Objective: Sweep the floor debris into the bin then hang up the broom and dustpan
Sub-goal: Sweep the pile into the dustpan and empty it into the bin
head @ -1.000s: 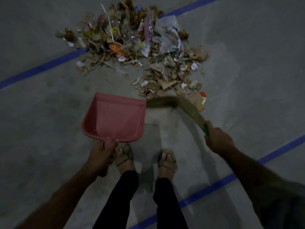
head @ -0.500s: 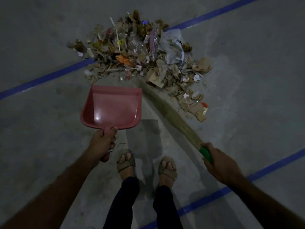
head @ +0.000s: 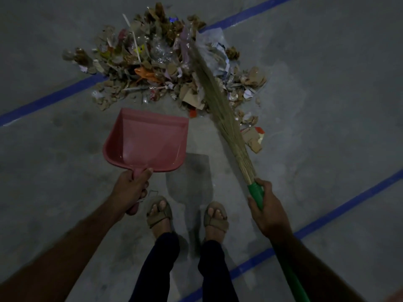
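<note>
A dim, top-down view of a grey concrete floor point(head: 65, 162) crossed by blue painted lines point(head: 50, 100). In the upper centre of the frame lies a heap of debris point(head: 157, 66): torn cardboard, paper scraps, clear plastic and dry leaves. Just below it, at centre left, a pink plastic dustpan point(head: 146, 142) has its open mouth facing the heap; whether its front edge touches the floor is hard to tell in this light. The left hand point(head: 128, 190) grips the dustpan's short handle, fingers curled round it. At centre right, the right hand point(head: 268, 212) holds the green handle of a grass broom point(head: 218, 105), fingers wrapped round it. The broom's straw bristles slant up and left across the right part of the heap, their tips reaching its far side. At lower centre, two feet in tan sandals point(head: 159, 214) stand below the dustpan.
</note>
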